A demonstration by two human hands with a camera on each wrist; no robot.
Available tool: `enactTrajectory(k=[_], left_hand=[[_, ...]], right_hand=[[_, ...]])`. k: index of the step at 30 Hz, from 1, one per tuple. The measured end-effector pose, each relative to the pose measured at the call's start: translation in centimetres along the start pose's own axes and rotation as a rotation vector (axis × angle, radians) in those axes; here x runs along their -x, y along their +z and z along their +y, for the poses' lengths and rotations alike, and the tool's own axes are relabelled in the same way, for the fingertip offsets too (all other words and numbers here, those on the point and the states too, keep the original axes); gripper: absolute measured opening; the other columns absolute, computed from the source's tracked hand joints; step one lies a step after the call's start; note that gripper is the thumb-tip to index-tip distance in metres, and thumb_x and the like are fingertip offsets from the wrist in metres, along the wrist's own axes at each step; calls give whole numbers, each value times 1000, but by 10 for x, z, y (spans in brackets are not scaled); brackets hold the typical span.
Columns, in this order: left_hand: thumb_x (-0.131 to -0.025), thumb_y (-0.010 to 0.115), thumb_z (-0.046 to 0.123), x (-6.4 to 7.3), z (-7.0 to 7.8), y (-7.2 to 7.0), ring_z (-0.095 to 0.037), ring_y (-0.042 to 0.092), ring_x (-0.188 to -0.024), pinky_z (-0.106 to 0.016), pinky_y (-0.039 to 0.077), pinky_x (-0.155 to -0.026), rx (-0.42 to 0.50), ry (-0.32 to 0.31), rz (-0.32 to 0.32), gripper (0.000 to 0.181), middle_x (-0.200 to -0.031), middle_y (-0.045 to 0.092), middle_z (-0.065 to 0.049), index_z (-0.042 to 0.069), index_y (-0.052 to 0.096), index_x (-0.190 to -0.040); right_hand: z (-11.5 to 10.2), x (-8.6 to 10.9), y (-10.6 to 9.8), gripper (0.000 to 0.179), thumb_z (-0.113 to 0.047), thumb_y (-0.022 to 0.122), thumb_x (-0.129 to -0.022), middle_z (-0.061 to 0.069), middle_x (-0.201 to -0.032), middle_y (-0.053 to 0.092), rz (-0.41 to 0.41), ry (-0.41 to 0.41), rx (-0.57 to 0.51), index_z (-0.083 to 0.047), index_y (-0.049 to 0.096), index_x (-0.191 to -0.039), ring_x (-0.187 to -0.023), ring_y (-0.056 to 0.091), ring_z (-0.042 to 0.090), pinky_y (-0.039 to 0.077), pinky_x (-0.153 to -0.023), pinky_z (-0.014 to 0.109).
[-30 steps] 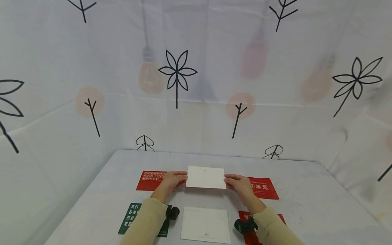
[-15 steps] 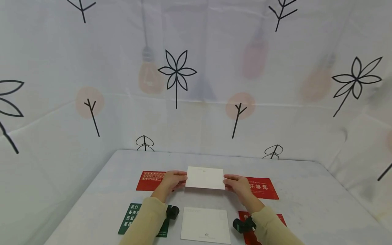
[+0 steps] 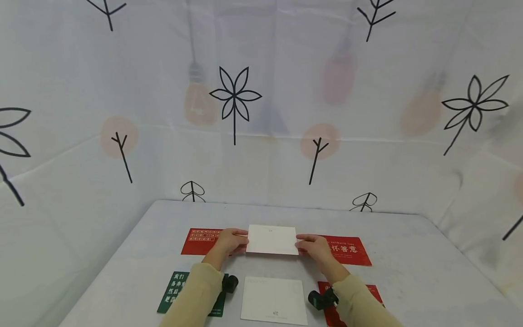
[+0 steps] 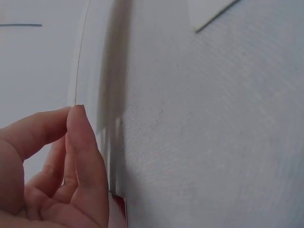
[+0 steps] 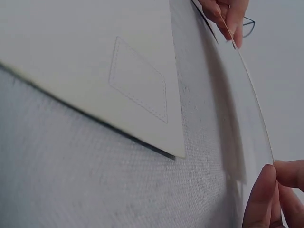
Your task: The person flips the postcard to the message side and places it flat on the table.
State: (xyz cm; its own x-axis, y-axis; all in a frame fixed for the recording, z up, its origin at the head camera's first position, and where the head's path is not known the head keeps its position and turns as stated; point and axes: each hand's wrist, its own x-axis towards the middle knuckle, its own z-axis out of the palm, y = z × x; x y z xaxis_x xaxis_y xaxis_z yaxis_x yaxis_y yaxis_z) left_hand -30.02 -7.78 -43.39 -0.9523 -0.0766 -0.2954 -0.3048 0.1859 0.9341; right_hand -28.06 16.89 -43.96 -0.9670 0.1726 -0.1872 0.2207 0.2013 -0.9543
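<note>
White postcard (image 3: 271, 240): left hand (image 3: 228, 243) pinches its 9-o'clock edge, right hand (image 3: 318, 250) its 3-o'clock, above the worktop (image 3: 412, 250); probably placing, needing level lowering.

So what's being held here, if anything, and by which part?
The farther white card, pinched by its side edges: left hand at the left edge, right hand at the right.

I see both arms (image 3: 197, 288) stretched forward | left grip (image 3: 229, 241) pinching | right grip (image 3: 318, 248) pinching opposite, the two facing inward
</note>
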Motion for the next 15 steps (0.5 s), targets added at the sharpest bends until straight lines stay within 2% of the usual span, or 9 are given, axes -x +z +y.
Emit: enactTrajectory(k=[8,15], left_hand=[[-83,67,1,-1,-2,0,-16,59,-68,-25,54,-58,-30,-9,3,25,-85,62,-10,0,64,-107],[-81,67,-2,1,1,2,-17,58,-67,-27,55,-57,-66,-21,19,22,-82,61,-10,-1,64,-103]], right_hand=[[4,-3,4,31,-10,67,-85,16,-102,64,3,38,40,2,63,-113,-68,61,17,54,-65,26],[5,-5,5,29,-7,66,-85,17,-100,63,0,22,72,5,63,-111,-66,60,16,54,-64,25]])
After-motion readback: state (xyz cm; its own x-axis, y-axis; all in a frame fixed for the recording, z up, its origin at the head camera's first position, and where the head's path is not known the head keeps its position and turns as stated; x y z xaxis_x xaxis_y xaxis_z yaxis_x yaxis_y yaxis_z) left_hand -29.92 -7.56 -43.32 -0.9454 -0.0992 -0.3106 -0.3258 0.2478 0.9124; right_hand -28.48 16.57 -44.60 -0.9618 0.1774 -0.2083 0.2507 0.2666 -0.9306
